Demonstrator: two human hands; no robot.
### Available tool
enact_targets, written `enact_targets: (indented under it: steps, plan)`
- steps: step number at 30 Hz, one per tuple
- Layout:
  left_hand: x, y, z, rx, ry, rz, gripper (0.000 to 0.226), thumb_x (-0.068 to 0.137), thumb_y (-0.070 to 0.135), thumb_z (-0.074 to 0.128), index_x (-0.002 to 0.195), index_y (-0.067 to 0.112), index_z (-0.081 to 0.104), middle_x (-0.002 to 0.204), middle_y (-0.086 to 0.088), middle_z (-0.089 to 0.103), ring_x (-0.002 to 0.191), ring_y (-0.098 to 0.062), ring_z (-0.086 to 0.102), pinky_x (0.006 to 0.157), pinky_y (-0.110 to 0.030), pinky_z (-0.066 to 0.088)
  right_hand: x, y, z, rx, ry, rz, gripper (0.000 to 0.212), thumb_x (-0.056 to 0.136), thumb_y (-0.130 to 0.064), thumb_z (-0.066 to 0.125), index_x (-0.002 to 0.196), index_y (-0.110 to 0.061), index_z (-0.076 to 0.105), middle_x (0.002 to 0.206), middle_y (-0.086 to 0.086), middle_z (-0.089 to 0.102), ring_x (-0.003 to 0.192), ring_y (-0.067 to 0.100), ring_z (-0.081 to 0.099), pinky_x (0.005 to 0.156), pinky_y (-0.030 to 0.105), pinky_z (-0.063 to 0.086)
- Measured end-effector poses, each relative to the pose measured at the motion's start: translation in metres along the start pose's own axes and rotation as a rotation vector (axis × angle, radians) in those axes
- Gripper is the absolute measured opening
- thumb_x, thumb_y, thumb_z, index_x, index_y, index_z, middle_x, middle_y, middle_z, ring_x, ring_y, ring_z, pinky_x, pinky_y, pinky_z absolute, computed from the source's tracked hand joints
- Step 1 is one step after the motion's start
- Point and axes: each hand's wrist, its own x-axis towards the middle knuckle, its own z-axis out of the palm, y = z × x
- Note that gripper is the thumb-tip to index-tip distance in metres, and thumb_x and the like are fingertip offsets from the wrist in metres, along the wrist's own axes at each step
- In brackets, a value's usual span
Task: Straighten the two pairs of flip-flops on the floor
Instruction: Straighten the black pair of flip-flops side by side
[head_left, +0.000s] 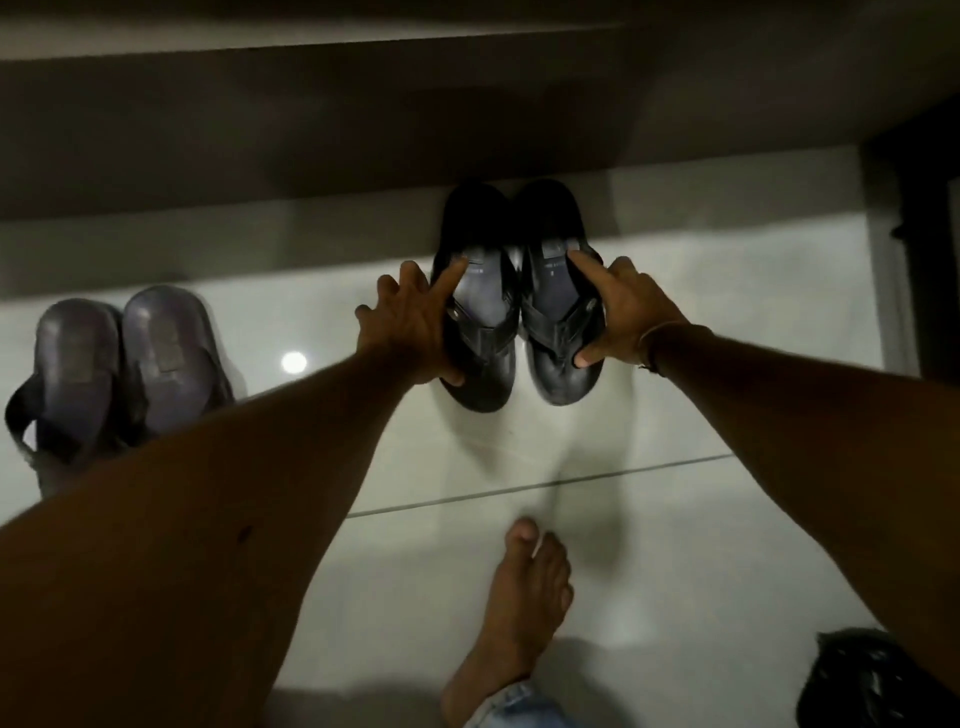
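Both hands are on the black pair: the left hand (410, 322) cups the outer edge of the left black flip-flop (480, 312), thumb down by the toe end and forefinger laid along the footbed, other fingers spread off to the side, while the right hand (623, 317) mirrors it on the right black flip-flop (558, 306), thumb pressed at the toe end, forefinger reaching up the footbed. Neither hand is fully closed; it looks more like a press-and-squeeze from either side than a lift, though I can't tell whether the soles are off the floor (675, 415). And the pair looks tidy: side by side, touching along their inner edges, heels up against the foot of the wall (311, 156), toes pointing back at the person's bare foot (519, 597). Over near the left edge of the floor, the grey pair (124, 364) sits side by side too, heels toward the wall, though blur and the left forearm hide its toe ends. My read: very nearly done, with just a final nudge and a let-go on the black pair left.
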Motion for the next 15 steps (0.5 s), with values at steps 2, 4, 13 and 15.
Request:
enact_targets:
  steps: [2, 4, 13, 15]
  plan:
    - [0.000, 0.001, 0.001, 0.028, 0.014, -0.016, 0.143, 0.048, 0.053, 0.099, 0.161, 0.047, 0.010, 0.143, -0.012, 0.038, 0.131, -0.039, 0.039, 0.098, -0.063, 0.044, 0.002, 0.001, 0.005, -0.012, 0.018, -0.003, 0.140, 0.053, -0.030, 0.102, 0.162, -0.041, 0.015, 0.137, 0.016, 0.044, 0.125, 0.043, 0.049, 0.102, 0.055, 0.050]
    - [-0.004, 0.002, 0.003, 0.044, 0.022, -0.030, 0.142, 0.048, 0.055, 0.098, 0.160, 0.047, 0.011, 0.142, -0.012, 0.037, 0.130, -0.038, 0.038, 0.098, -0.062, 0.044, -0.001, 0.002, 0.009, -0.035, 0.028, -0.012, 0.138, 0.056, -0.032, 0.101, 0.162, -0.041, 0.013, 0.136, 0.016, 0.046, 0.125, 0.042, 0.048, 0.100, 0.055, 0.050]
    - [-0.049, 0.007, 0.035, 0.067, 0.001, -0.060, 0.145, 0.050, 0.056, 0.097, 0.160, 0.046, 0.005, 0.144, -0.014, 0.037, 0.130, -0.038, 0.040, 0.100, -0.064, 0.043, -0.047, 0.007, 0.042, -0.093, -0.002, -0.033, 0.137, 0.063, -0.032, 0.098, 0.164, -0.041, 0.007, 0.138, 0.016, 0.046, 0.122, 0.041, 0.047, 0.094, 0.055, 0.051]
    - [-0.058, 0.007, 0.045, 0.055, -0.002, -0.063, 0.145, 0.051, 0.055, 0.097, 0.161, 0.046, 0.002, 0.145, -0.013, 0.037, 0.131, -0.038, 0.039, 0.100, -0.063, 0.043, -0.055, 0.010, 0.049, -0.089, -0.005, -0.032, 0.136, 0.063, -0.031, 0.098, 0.164, -0.040, 0.007, 0.138, 0.016, 0.046, 0.122, 0.041, 0.048, 0.094, 0.055, 0.052]
